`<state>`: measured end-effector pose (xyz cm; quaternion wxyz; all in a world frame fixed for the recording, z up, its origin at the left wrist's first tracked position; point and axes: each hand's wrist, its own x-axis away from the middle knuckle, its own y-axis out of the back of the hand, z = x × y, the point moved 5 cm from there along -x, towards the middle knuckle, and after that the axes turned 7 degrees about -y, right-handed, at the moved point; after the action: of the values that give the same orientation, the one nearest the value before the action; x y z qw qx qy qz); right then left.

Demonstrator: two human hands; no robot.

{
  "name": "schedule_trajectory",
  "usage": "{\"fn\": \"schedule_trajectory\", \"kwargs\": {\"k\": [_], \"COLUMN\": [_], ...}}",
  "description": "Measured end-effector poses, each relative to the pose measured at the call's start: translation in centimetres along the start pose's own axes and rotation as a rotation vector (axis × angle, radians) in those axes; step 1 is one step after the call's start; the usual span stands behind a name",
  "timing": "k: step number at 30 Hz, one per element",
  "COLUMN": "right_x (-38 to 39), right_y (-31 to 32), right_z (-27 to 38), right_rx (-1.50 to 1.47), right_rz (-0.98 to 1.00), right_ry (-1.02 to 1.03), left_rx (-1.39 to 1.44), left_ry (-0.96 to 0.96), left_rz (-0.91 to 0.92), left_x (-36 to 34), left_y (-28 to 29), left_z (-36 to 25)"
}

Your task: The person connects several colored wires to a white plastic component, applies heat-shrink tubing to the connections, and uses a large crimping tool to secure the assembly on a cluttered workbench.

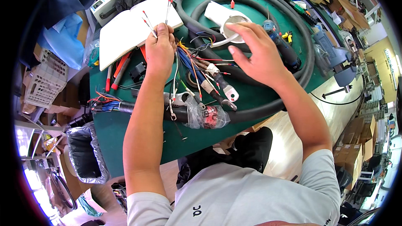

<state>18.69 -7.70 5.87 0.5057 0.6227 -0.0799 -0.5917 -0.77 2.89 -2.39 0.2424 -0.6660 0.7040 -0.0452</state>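
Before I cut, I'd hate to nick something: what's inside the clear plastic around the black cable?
A red patch shows through the plastic; the black cable is covered there.

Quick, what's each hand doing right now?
Left hand: closed, holding thin wires.
Right hand: open, near a white strip; touching can't be told.

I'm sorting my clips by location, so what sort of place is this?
Probably an electrical workshop: a thick black cable loops over a green workbench, coloured wires fan out near its middle, and what looks like a vise stands at right.
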Motion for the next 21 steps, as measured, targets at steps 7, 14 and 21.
{"fn": "schedule_trajectory", "kwargs": {"k": [7,14,21], "right_x": [-2.0,-1.7,-1.0], "right_y": [-4.2,-6.3,-6.3], "right_z": [0.1,-2.4,-3.3], "right_rx": [-0.284,-0.585,-0.772], "right_rz": [0.192,0.186,0.162], "right_ry": [-0.305,-0.540,-0.771], "left_rx": [-0.021,-0.074,-0.121], "left_ry": [0.007,0.021,0.010], "left_rz": [0.024,0.057,0.155], "left_x": [0.1,0.3,0.4], "left_y": [-0.2,-0.5,-0.9], "left_z": [-0.1,-0.3,0.1]}}
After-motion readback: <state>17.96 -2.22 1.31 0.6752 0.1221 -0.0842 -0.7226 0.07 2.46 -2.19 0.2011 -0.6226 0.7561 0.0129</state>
